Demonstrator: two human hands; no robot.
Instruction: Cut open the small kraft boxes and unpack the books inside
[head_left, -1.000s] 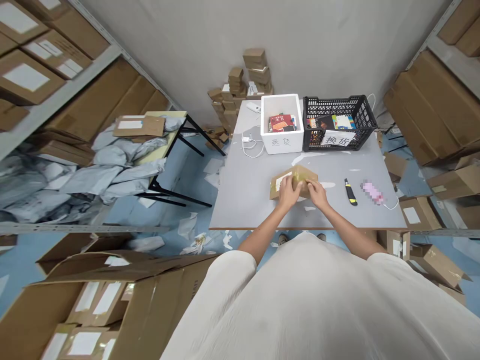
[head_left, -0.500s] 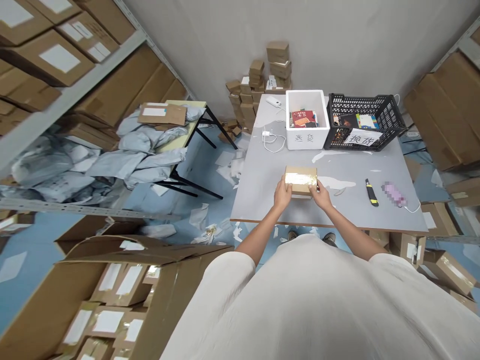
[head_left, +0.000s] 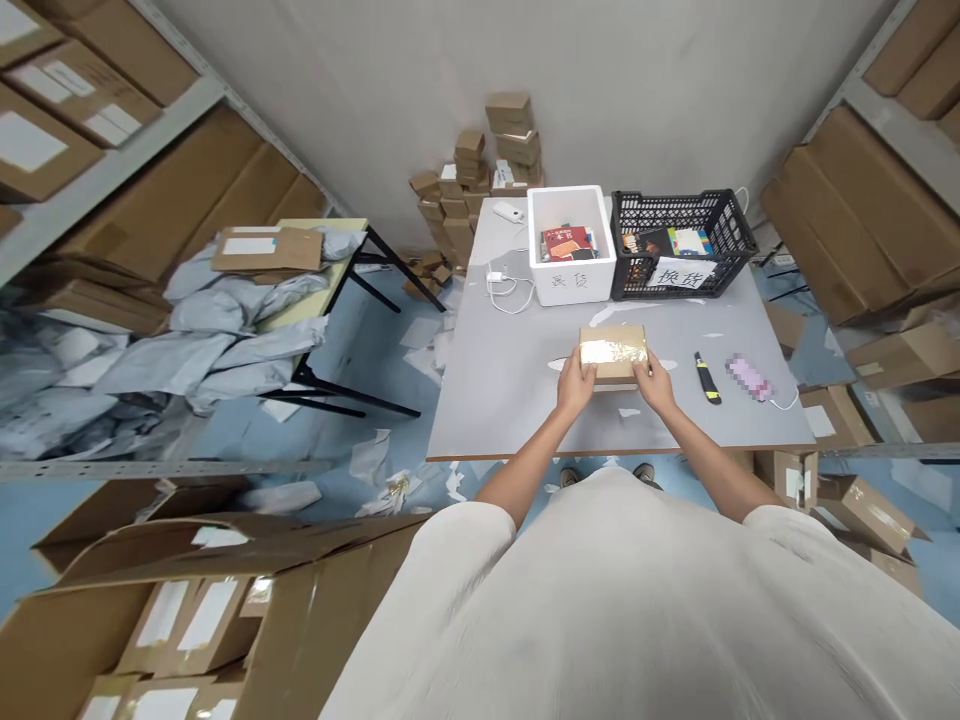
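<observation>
A small brown cardboard box with shiny tape across its top rests on the grey table in front of me. My left hand grips its left end and my right hand grips its right end, fingers curled round the edges. A yellow and black utility knife lies on the table just right of my right hand, with a pink phone on a white cable beyond it.
At the table's back stand a white foam box holding books and a black plastic crate with a paper label. Small boxes are stacked against the wall. Shelves of cartons line both sides; a side table with grey mailers stands left. Open cartons sit near left.
The box was tilted and being turned a second ago; now it lies flat, taped face up, held at both ends. My head view swung right, then back.
</observation>
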